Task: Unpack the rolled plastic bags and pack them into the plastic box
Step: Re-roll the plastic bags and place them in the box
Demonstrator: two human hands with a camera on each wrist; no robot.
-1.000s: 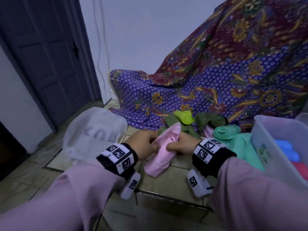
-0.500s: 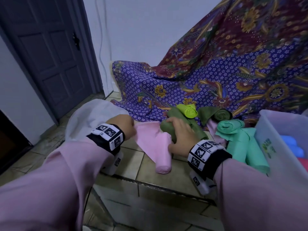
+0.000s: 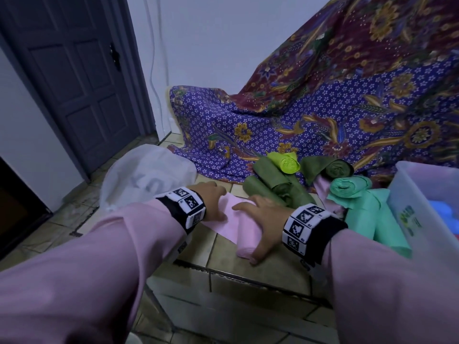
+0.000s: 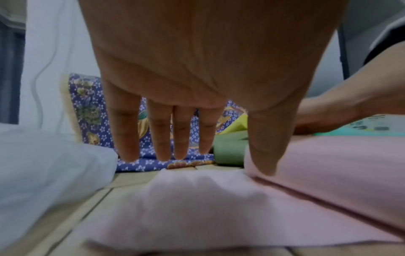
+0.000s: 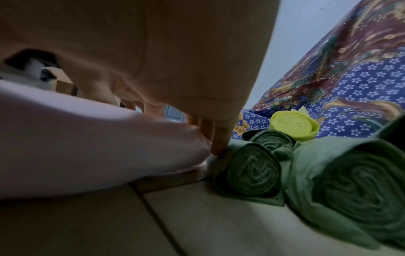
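At centre, the left hand lies flat on the pink roll's loose tail. At three o'clock, the right hand spreads open across its body. Thin, slippery film probably; best grasped around the roll's middle.

Bare tiled floor open on the near side. Blocked left by a white plastic sack, far by dark green bag rolls and draped batik cloth, right by mint green bags touching the plastic box.
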